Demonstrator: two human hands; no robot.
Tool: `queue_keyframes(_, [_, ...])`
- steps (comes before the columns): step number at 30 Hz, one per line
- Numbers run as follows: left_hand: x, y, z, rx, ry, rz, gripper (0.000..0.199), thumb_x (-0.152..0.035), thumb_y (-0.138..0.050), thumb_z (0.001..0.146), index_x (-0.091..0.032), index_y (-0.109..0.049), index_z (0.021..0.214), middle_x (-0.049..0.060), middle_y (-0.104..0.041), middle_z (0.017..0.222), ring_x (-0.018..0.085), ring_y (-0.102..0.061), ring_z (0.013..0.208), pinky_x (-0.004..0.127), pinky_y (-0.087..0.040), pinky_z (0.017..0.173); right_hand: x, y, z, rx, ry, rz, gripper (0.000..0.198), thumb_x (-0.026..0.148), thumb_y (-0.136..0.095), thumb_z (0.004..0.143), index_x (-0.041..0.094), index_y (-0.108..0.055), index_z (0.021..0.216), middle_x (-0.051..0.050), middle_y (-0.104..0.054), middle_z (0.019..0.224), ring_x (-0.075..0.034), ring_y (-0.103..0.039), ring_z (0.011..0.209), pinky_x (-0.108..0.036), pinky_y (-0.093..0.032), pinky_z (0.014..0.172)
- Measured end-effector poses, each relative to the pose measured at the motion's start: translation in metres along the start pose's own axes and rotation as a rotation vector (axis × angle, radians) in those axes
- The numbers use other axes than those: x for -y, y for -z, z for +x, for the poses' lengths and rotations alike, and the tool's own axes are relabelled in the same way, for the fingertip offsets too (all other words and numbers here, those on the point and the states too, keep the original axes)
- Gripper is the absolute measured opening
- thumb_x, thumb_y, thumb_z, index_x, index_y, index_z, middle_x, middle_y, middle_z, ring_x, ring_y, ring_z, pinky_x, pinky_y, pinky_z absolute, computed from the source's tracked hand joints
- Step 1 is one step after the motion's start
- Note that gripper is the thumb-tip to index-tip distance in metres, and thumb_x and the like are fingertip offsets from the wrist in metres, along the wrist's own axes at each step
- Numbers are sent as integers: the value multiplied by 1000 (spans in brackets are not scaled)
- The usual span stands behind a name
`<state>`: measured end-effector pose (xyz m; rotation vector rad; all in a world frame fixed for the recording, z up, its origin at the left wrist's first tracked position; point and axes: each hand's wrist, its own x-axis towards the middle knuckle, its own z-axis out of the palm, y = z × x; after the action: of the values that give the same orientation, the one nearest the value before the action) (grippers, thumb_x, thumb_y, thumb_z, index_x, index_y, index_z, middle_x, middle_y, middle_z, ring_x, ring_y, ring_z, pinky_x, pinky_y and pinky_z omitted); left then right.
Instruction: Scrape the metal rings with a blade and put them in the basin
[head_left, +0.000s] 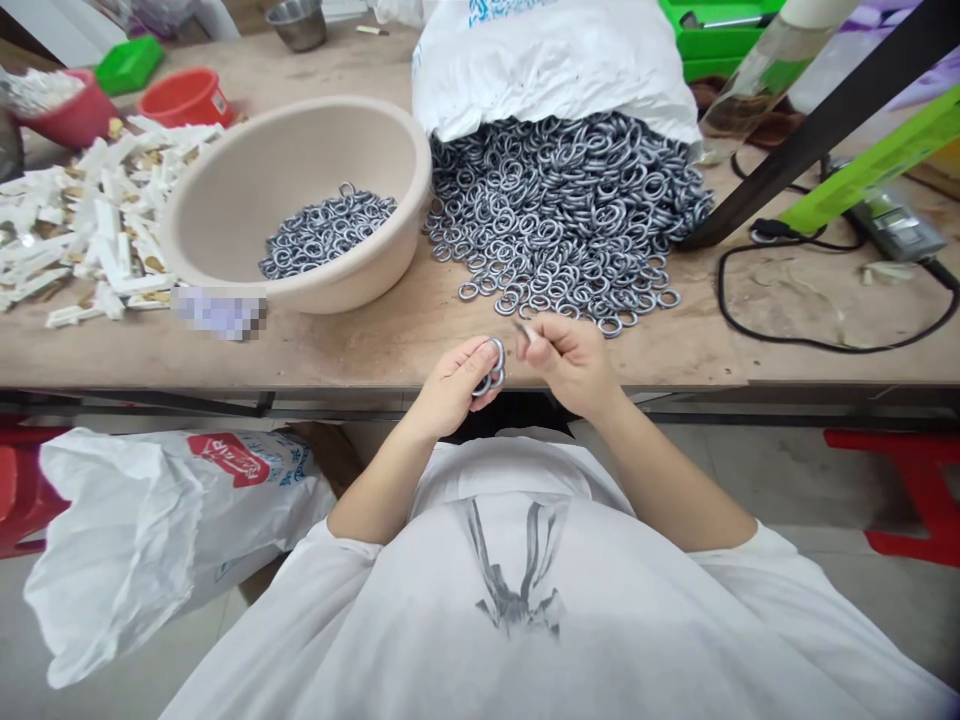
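Observation:
My left hand (pixel 452 384) is closed on a few grey rings (pixel 498 350), pinched between thumb and fingers just over the table's front edge. Close to its right, my right hand (pixel 576 366) grips a small thin tool with a blade-like tip (pixel 523 330); most of it is hidden in the fingers. The tip points toward the held rings, with a small gap between them. Behind my hands lies a large heap of grey rings (pixel 555 220), spilling from a white sack (pixel 547 70). To the left, a beige basin (pixel 292 140) holds a smaller pile of similar rings.
White scraps (pixel 97 220) cover the table's left side, near a red bowl (pixel 191 97) and a green tray (pixel 129 66). On the right are a black post (pixel 817 130), a lime-green bar (pixel 877 160) and a looped cable (pixel 724 300). Another sack (pixel 165 520) stands below left.

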<state>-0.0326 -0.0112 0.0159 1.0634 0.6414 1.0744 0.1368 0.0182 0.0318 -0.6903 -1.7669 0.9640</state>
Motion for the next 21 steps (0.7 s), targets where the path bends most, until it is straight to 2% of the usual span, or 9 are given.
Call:
queue_keyframes(4, [-5,-2,-1,14,19,-93,50,-58,-65,88,-16,-39,76,-3,-38,55,5,-32,43,17,-22,39,6,2,-11,78,130,-203,51,48,-52,110,15,-54,70,2,-43,63,-11,-39,56,-28,-25,54])
queue_keyframes(7, [-7,-3,0,36,32,-118,52,-59,-66,87,-17,-37,76,-4,-37,54,5,-32,42,17,-23,39,8,0,-13,77,134,-241,53,48,-52,110,16,-51,69,2,-42,63,-11,-40,56,-28,-26,54])
queue_keyframes(10, [-6,-3,-2,62,33,-129,52,-59,-66,87,-17,-36,76,-4,-37,54,5,-31,42,18,-23,39,1,0,-10,100,90,-239,59,57,-49,109,17,-46,65,3,-40,60,-11,-38,54,-28,-25,53])
queue_keyframes(12, [-6,-4,-7,134,32,-67,49,-59,-59,92,-16,-40,76,-3,-38,55,5,-31,42,19,-23,40,-8,1,-7,98,24,-232,63,62,-48,107,17,-42,63,3,-36,57,-11,-35,52,-28,-23,52])
queue_keyframes(15, [-11,-6,-16,323,62,138,46,-53,-47,101,-13,-49,77,0,-46,59,5,-38,47,20,-29,46,-25,4,-4,-20,-79,-260,68,70,-52,102,18,-40,60,3,-32,55,-12,-31,52,-29,-20,51])
queue_keyframes(16, [-17,-6,-17,330,49,201,46,-51,-45,102,-13,-50,77,1,-48,60,6,-40,48,21,-31,47,-29,5,-3,-54,-111,-233,67,71,-51,101,18,-41,61,2,-33,57,-12,-31,53,-29,-21,52])
queue_keyframes(18, [-35,1,-13,152,-86,309,44,-50,-45,102,-14,-48,76,0,-48,60,6,-42,48,21,-31,45,-33,8,-3,-137,-150,-181,68,73,-51,100,18,-41,61,1,-35,59,-13,-33,56,-29,-24,54])
queue_keyframes(20, [-64,18,-1,-139,-333,497,39,-47,-50,101,-15,-51,79,0,-50,62,6,-42,46,21,-30,43,-34,11,-4,-198,-160,-144,69,74,-52,99,19,-38,60,0,-36,61,-15,-34,59,-29,-25,55])
queue_keyframes(21, [-82,31,8,-231,-498,609,37,-45,-49,102,-15,-53,81,-1,-50,60,7,-42,45,22,-30,42,-35,13,-5,-215,-159,-135,69,74,-53,99,19,-37,60,0,-36,61,-15,-34,60,-29,-25,56])
